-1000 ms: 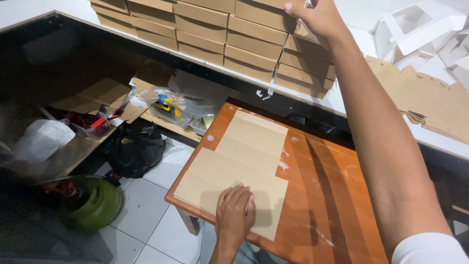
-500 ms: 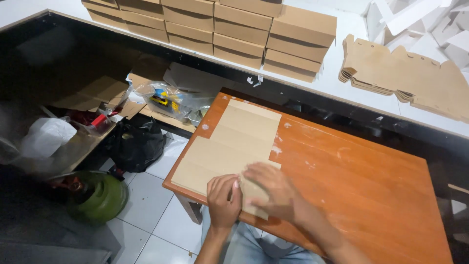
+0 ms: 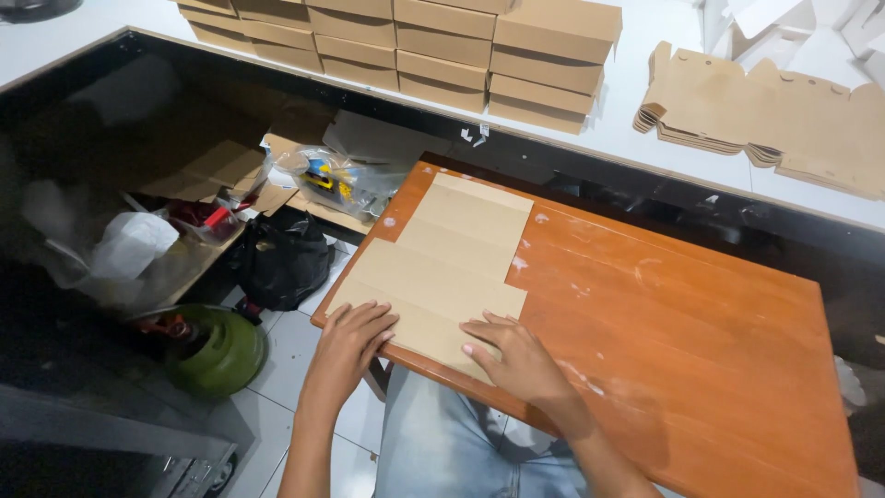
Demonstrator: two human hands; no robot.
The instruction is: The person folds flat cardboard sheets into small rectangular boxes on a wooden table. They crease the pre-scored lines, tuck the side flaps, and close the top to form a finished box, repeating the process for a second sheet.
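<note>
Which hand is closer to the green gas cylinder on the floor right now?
Left. The left hand presses the cardboard blank's near-left corner at the table edge, just above the green gas cylinder. The right hand rests flat on the blank's near-right edge, farther away.

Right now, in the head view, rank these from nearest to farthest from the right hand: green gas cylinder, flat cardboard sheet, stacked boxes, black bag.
From the right hand:
1. Flat cardboard sheet, under its fingers.
2. Black bag, left, on the floor.
3. Green gas cylinder, farther left.
4. Stacked boxes, on the far counter.
</note>
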